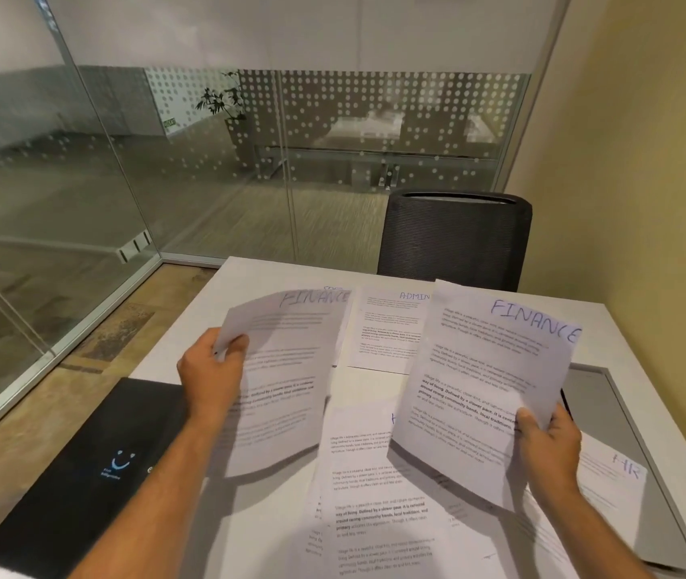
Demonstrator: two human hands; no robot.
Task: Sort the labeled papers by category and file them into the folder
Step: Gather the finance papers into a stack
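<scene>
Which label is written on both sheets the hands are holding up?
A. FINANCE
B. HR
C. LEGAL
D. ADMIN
A: the sheet in the left hand and the sheet in the right hand each show FINANCE handwritten at the top; the ADMIN sheet lies on the table.

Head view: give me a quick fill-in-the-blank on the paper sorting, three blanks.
1. Both raised white sheets, in the left hand and the right hand, are labelled ____.
2. The flat white sheet between them reads ____.
3. The black folder lies to the person's ____.

Missing: FINANCE; ADMIN; left
</scene>
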